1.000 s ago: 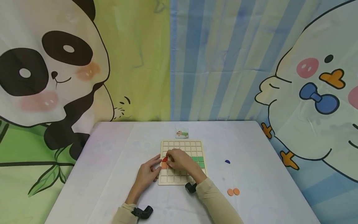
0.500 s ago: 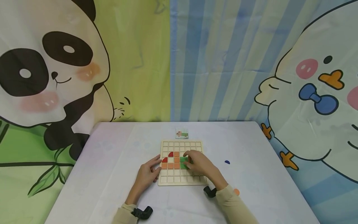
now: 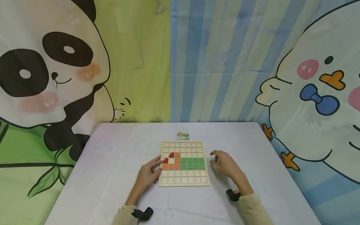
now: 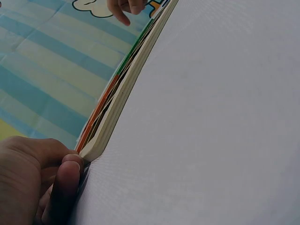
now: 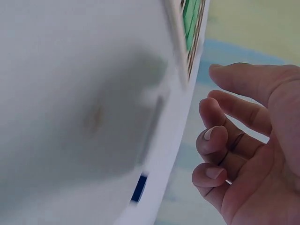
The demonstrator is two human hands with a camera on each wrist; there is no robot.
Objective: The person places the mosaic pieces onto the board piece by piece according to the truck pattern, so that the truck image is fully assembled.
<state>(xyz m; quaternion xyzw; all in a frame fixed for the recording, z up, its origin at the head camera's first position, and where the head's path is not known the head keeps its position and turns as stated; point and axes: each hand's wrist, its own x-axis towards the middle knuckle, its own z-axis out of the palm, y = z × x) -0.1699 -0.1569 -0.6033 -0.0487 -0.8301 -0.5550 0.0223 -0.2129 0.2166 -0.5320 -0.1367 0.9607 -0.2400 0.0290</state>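
Observation:
On the white table lies a square wooden grid board (image 3: 184, 180) with coloured tiles in its cells. Two red quarter-round tiles (image 3: 165, 161) and several orange square tiles (image 3: 177, 160) fill cells on its left part; green tiles (image 3: 192, 163) form two rows to the right. My left hand (image 3: 146, 175) touches the board's left edge, its fingertips at the near corner in the left wrist view. Off the board's right side hovers my right hand (image 3: 227, 165), fingers loosely bent, holding nothing. A dark blue piece (image 5: 139, 188) lies on the table below it, hidden in the head view.
A small picture card (image 3: 182, 134) lies behind the board. Part of an orange round piece (image 3: 236, 191) shows by the right wrist camera. Printed curtains (image 3: 213, 62) hang behind the table (image 3: 121, 150).
My right hand has moved from the board's left part across the green tiles and off to the right, uncovering the tiles. My left hand has stayed at the board's edge.

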